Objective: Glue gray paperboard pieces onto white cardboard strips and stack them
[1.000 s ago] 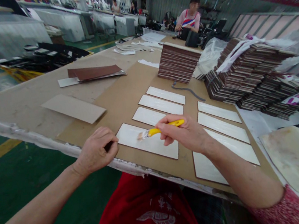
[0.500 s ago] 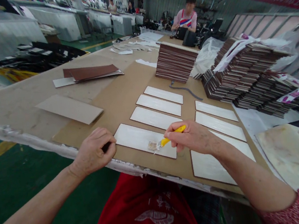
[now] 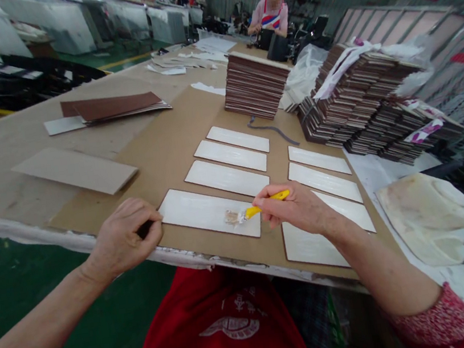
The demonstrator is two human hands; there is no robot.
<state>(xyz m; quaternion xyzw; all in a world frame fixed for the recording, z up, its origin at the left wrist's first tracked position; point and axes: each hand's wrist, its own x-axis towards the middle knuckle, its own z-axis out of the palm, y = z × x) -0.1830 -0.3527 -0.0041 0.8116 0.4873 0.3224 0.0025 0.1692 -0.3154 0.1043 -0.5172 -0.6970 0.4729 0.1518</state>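
Note:
My right hand (image 3: 297, 208) grips a small yellow-handled brush (image 3: 249, 212), its bristles resting on the right end of the nearest white rectangular panel (image 3: 202, 211). My left hand (image 3: 124, 241) is curled in a pinch at that panel's left end, with something dark between the fingers. Several more white panels lie in two columns on a brown cardboard sheet (image 3: 168, 148): one column (image 3: 229, 157) behind the near panel, another (image 3: 323, 178) to the right.
Tall stacks of brown-edged boards stand at the back (image 3: 254, 84) and right (image 3: 360, 104). A glue-stained white cloth (image 3: 428, 215) lies at the right. A grey board (image 3: 76, 170) and brown sheets (image 3: 110, 107) lie on the left. A person in pink (image 3: 272, 10) works at the table's far end.
The brush swept from the near panel's middle to its right end. My view shifted, so everything sits further left. My left hand stayed pinched at the panel's left end.

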